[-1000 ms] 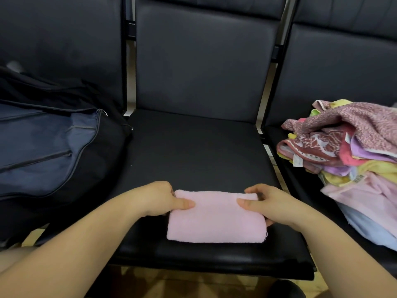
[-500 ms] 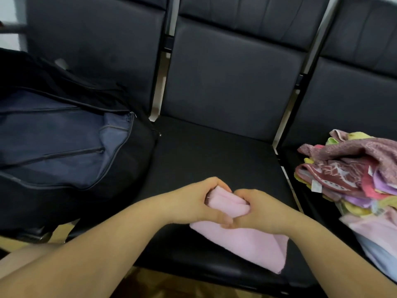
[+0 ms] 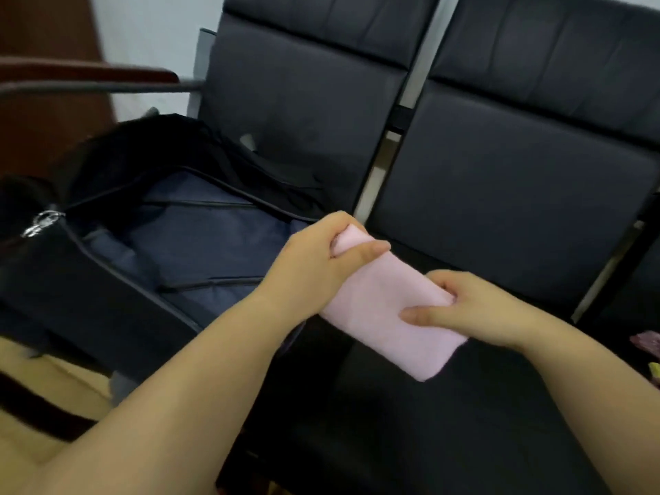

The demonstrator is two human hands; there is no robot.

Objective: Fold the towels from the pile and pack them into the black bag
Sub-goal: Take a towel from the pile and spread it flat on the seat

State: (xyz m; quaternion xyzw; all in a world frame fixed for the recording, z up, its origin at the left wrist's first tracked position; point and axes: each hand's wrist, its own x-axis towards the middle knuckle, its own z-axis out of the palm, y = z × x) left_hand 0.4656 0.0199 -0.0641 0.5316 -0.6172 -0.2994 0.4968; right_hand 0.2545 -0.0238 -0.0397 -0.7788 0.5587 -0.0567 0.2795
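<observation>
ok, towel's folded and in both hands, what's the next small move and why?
Probably carry the pink towel a bit further left and lower it into the open black bag. Both the left hand and right hand already grip the folded towel, it is lifted off the seat, and its left end sits at the bag's edge.

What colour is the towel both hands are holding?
Pale pink, plain with no pattern. The folded towel shows clearly in the head view, the only one, held by the left hand and right hand.

Towel (image 3: pixel 389 316) plain pink; bag (image 3: pixel 118 280) black, navy lining.
</observation>
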